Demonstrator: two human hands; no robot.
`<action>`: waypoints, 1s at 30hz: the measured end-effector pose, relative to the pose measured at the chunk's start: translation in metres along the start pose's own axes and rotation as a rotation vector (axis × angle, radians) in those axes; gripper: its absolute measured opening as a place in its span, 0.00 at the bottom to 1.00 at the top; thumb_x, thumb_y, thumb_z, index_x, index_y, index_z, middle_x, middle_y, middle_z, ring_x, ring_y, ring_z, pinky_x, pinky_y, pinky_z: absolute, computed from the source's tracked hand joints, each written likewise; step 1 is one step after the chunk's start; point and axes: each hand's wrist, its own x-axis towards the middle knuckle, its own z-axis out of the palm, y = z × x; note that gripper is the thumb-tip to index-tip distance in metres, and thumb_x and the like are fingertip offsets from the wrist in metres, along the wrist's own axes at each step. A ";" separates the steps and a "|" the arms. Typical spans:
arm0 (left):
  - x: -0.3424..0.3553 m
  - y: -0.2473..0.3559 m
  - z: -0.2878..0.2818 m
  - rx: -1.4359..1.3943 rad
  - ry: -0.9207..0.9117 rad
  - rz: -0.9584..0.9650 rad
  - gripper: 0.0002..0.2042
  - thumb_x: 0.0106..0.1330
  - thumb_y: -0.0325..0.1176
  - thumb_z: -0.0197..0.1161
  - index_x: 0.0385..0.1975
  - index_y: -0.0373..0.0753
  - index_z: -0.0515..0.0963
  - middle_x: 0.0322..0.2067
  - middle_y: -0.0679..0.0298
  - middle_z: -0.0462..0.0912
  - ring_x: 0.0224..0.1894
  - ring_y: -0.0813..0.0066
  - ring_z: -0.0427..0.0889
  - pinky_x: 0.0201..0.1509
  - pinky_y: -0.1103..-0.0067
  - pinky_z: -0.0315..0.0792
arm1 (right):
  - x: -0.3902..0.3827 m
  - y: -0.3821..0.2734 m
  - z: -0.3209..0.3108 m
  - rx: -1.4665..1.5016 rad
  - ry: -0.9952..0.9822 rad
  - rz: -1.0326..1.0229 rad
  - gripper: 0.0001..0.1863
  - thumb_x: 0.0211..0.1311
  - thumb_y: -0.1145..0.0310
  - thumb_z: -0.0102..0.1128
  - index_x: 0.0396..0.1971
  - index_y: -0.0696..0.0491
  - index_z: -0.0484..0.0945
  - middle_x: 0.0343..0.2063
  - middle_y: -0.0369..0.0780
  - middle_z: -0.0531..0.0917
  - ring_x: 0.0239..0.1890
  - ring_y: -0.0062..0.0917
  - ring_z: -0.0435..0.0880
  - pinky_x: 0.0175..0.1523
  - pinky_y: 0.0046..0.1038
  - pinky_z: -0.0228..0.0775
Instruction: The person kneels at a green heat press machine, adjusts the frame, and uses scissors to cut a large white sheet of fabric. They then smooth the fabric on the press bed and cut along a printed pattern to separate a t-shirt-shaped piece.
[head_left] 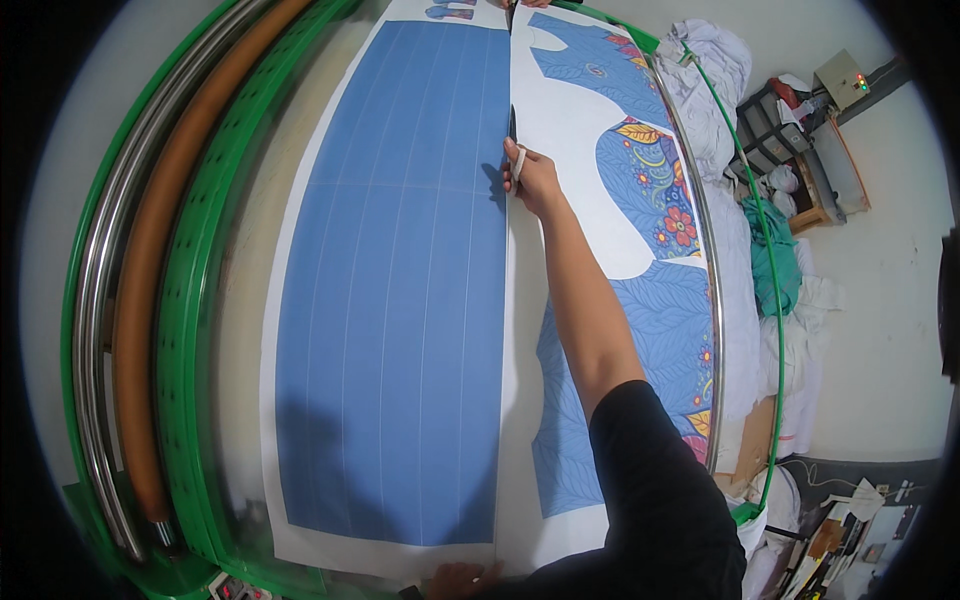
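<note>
A long white printed sheet (523, 300) lies spread over the machine's bed. Its left part carries a plain blue panel (400, 250) with thin pale lines; blue leaf-patterned pieces with bright flowers (650, 190) are printed on the right. My right hand (535, 180), arm stretched far forward, is closed on scissors with a pale handle. The dark blade (513, 123) points away from me along the blue panel's right edge. My left hand (462, 580) is at the sheet's near edge, cut off by the frame, so its grip is unclear.
Another person's hand (535, 3) shows at the far end beside a dark blade. Green machine frame (195, 300), an orange-brown roller (140, 300) and metal bars run along the left. Beyond a metal rail (716, 340) on the right lie heaped white cloths (712, 60) and green cloth (770, 255).
</note>
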 end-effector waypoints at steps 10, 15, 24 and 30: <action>-0.014 -0.007 0.017 0.285 -0.074 0.072 0.28 0.70 0.42 0.54 0.72 0.53 0.69 0.53 0.59 0.79 0.61 0.57 0.75 0.68 0.55 0.63 | 0.076 -0.011 -0.004 0.019 -0.008 0.004 0.22 0.65 0.52 0.73 0.32 0.59 0.82 0.22 0.37 0.78 0.21 0.22 0.77 0.23 0.26 0.73; -0.013 -0.024 0.042 0.315 0.018 0.056 0.31 0.70 0.42 0.54 0.75 0.55 0.64 0.56 0.60 0.77 0.63 0.57 0.73 0.69 0.55 0.61 | 0.097 -0.024 0.000 0.003 0.017 0.034 0.21 0.63 0.53 0.75 0.33 0.58 0.83 0.22 0.36 0.79 0.20 0.21 0.77 0.24 0.25 0.72; -0.003 0.015 -0.011 0.231 0.062 0.022 0.28 0.68 0.40 0.59 0.70 0.50 0.72 0.42 0.61 0.79 0.48 0.59 0.77 0.58 0.59 0.65 | -0.124 0.019 -0.082 -0.236 -0.107 -0.142 0.18 0.72 0.55 0.63 0.46 0.56 0.82 0.25 0.33 0.78 0.18 0.17 0.75 0.22 0.24 0.67; 0.012 0.003 -0.011 0.587 0.591 0.321 0.25 0.67 0.50 0.66 0.62 0.47 0.79 0.39 0.65 0.80 0.41 0.62 0.79 0.47 0.64 0.69 | -0.472 0.071 -0.195 -0.153 -0.035 0.279 0.39 0.60 0.66 0.78 0.70 0.57 0.70 0.35 0.37 0.87 0.29 0.17 0.83 0.32 0.22 0.75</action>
